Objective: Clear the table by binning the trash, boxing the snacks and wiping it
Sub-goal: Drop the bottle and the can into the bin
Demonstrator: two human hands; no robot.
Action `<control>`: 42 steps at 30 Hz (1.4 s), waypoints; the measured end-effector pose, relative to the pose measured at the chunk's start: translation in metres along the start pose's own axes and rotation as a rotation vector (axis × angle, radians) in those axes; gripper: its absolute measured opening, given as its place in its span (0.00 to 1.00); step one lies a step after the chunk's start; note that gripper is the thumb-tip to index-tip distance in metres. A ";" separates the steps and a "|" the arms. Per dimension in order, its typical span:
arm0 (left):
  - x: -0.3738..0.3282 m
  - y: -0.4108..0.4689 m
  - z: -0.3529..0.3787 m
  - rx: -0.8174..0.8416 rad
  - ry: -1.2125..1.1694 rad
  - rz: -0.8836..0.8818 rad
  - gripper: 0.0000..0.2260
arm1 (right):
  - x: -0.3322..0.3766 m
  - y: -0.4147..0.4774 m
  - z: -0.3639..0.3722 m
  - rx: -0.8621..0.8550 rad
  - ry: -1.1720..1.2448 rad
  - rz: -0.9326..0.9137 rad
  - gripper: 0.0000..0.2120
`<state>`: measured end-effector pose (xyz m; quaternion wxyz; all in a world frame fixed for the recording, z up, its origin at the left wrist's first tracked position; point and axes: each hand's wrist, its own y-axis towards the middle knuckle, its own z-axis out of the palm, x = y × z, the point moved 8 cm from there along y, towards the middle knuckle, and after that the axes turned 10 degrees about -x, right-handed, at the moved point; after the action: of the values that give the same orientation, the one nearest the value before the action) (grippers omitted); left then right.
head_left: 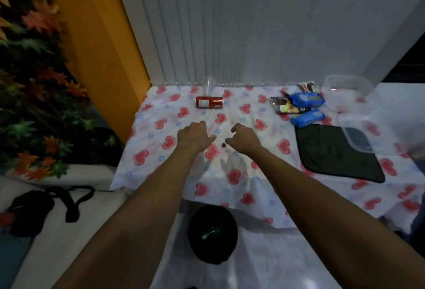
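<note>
Over the middle of the table, both hands hover side by side with nothing in them. The left hand (pixel 195 135) has its fingers curled loosely downward and a little apart; the right hand (pixel 243 136) matches it, fingers bent and parted, thumb turned inward. Between the two thumbs, on the white cloth printed with red hearts (pixel 165 127), lies a small dark crumb-like scrap (pixel 223 145), too small to identify.

Beyond the fingertips, near the far edge, a red drink can (pixel 209 102) lies on its side, and just behind it stands a clear plastic cup (pixel 208 88). Well to the right, a cluster of blue and dark snack packets (pixel 299 105) rests beside a clear plastic storage box (pixel 345 93); its clear lid (pixel 357 139) sits on the corner of a dark green wiping cloth (pixel 333 153) spread flat. Down on the floor, close to the table's near edge, a round black bin (pixel 212 233) already holds something green.

Judging by this, the binning step is in hand, with boxing and wiping not yet begun. The next move likely calls for a forward reach to the can or cup, a full-hand wrap around it, then a carry back and down over the bin's mouth.
</note>
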<state>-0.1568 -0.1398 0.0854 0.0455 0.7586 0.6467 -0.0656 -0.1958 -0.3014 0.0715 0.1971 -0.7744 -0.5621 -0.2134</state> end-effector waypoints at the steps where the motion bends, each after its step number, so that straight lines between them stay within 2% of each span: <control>1: -0.002 0.008 -0.004 -0.015 0.003 0.002 0.28 | 0.004 0.007 -0.005 0.003 0.011 -0.001 0.20; 9: 0.003 0.091 -0.014 -0.094 -0.030 0.028 0.25 | 0.021 0.084 -0.010 0.002 0.025 -0.014 0.18; 15: 0.024 0.196 0.012 -0.032 -0.059 0.038 0.26 | 0.030 0.177 0.028 -0.008 0.038 0.040 0.19; 20: 0.034 0.287 0.033 0.046 -0.011 0.121 0.23 | 0.033 0.256 0.068 0.021 -0.035 0.131 0.20; 25: 0.044 0.358 0.061 0.095 0.001 0.151 0.26 | 0.034 0.322 0.104 0.026 -0.160 0.162 0.21; 29: 0.046 0.393 0.087 0.141 -0.010 0.157 0.24 | 0.036 0.345 0.122 0.112 -0.244 0.168 0.32; 33: 0.041 0.411 0.111 0.173 -0.046 0.139 0.28 | 0.033 0.358 0.143 0.217 -0.355 0.106 0.40; 39: 0.032 0.428 0.142 0.215 -0.230 -0.028 0.40 | 0.018 0.361 0.160 0.251 -0.352 0.100 0.36; 42: 0.030 0.426 0.146 0.200 -0.272 -0.067 0.37 | 0.007 0.358 0.160 0.247 -0.321 0.112 0.35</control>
<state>0.2628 -0.2008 -0.0704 0.0545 0.7214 0.6499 -0.2330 0.1655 -0.3125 -0.0805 0.2102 -0.7983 -0.5643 -0.0055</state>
